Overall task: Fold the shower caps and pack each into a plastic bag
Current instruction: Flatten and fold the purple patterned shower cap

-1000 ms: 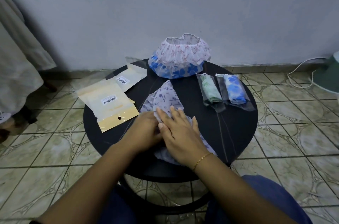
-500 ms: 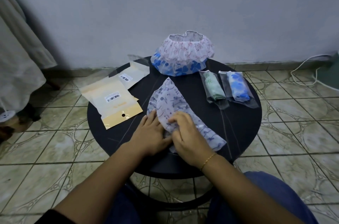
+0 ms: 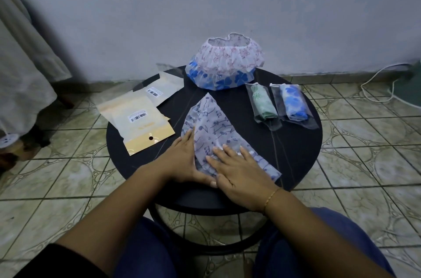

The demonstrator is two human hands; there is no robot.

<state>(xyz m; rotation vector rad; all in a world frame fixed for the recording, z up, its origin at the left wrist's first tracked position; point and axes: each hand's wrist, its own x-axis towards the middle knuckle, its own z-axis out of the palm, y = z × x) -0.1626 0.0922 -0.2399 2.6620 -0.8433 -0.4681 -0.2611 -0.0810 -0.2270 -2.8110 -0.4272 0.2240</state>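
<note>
The cap under your hands is thin, pale lilac plastic printed with dark music notes, and it is folded into a flat wedge. Its narrow tip points away from you toward the wall, and its long axis runs from that tip down and to your right, where the gathered edge lies near the front of the round black bench. Your left hand lies flat with straight fingers on the left edge of the cap, and your right hand presses flat on its lower part (the fingers are spread, not curled). The two hands are almost touching at the thumbs.

At the back of the bench two unfolded caps sit one on the other, one with red print and one with blue flowers. On the right lie two packed bags side by side, one green and one blue. On the left are empty bags, at least two.
</note>
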